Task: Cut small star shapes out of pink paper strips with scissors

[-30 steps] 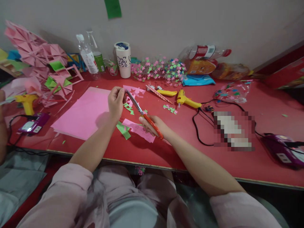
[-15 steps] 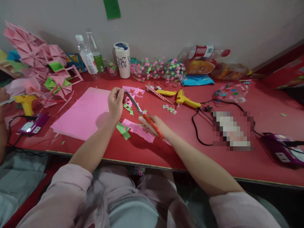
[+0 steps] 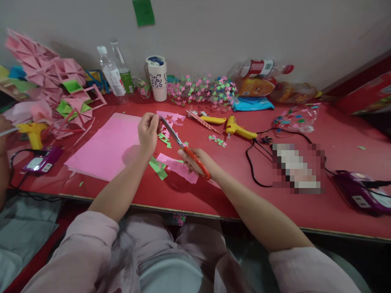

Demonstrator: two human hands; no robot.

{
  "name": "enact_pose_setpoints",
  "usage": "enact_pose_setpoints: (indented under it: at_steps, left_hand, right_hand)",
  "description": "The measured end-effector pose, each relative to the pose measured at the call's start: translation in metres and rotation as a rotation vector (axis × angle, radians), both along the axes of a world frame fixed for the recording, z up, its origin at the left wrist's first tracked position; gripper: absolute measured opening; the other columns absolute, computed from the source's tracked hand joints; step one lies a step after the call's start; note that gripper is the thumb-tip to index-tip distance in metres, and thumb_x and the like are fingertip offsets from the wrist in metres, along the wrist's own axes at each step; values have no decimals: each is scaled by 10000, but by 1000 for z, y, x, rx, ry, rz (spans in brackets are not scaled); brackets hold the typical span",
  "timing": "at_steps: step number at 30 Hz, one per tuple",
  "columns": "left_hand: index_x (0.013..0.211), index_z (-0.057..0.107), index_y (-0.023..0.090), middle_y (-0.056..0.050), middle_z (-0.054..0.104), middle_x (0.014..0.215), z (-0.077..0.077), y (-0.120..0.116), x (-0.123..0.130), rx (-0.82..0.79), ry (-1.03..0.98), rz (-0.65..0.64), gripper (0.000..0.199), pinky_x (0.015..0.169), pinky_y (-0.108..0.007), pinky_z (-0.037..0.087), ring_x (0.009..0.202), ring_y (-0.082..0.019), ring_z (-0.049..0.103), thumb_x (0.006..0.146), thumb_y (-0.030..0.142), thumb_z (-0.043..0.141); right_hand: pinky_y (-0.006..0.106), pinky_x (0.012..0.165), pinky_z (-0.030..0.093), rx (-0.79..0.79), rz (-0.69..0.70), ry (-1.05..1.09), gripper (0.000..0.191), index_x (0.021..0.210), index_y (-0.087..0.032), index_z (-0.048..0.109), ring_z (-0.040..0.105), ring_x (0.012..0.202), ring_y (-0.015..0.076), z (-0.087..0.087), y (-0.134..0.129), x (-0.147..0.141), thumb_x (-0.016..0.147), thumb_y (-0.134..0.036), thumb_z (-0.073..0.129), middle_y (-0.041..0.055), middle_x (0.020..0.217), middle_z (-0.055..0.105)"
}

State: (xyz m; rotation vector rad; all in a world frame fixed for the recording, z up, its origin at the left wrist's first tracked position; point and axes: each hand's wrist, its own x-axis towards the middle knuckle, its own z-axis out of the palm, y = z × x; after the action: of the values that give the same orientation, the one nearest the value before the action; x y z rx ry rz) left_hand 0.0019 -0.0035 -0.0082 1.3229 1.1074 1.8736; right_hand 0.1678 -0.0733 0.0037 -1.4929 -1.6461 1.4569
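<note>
My right hand (image 3: 195, 160) grips a pair of scissors (image 3: 198, 162) by the red-orange handles, the blades slanting up and left. Beside the blade tips, my left hand (image 3: 148, 129) is pinched closed; what its fingertips hold is too small to make out. Below the hands lie a pink paper strip (image 3: 179, 167) and green paper scraps (image 3: 158, 167). Behind the blades sits pink paper with star-shaped holes (image 3: 171, 117). A stack of pink sheets (image 3: 105, 146) lies left, partly under my left forearm. Small cut stars (image 3: 217, 141) rest right of the scissors.
A yellow glue gun (image 3: 240, 129), a yellow cutter (image 3: 214, 120) and a striped pencil (image 3: 203, 122) lie behind. A tumbler (image 3: 158, 79), bottles (image 3: 111, 75) and a star-filled clear container (image 3: 201, 91) line the wall. Cords run to a purple power strip (image 3: 363, 193). Another person's arm shows far left.
Almost nothing differs. Both hands and the scissors keep nearly the same place and pose; the view has shifted very slightly.
</note>
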Motion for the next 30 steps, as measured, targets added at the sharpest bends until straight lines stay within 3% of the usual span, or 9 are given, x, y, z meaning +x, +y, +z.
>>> enact_pose_setpoints:
  at_steps: [15, 23, 30]
  left_hand:
    - [605, 455, 195, 71, 434, 455, 0, 1, 0, 5, -27, -19, 272, 383, -171, 301, 383, -28, 406, 817, 336, 549]
    - [600, 453, 194, 73, 430, 447, 0, 2, 1, -40, -59, -29, 263, 375, -166, 297, 377, -28, 404, 804, 323, 557]
    - [657, 501, 193, 72, 469, 476, 4, 4, -4, -60, -109, -20, 139, 418, -166, 346, 414, -36, 438, 776, 229, 563]
  right_hand:
    - [220, 365, 409, 32, 39, 11, 396, 609, -195, 371, 354, 280, 51, -3, 3, 2, 829, -459, 568, -78, 417, 365]
    - [204, 307, 317, 23, 24, -13, 373, 634, -191, 422, 424, 327, 83, -3, 5, 2, 813, -478, 577, -52, 445, 388]
    - [203, 321, 320, 36, 44, -45, 394, 628, -184, 439, 443, 362, 89, -1, 5, 4, 776, -511, 599, -41, 473, 415]
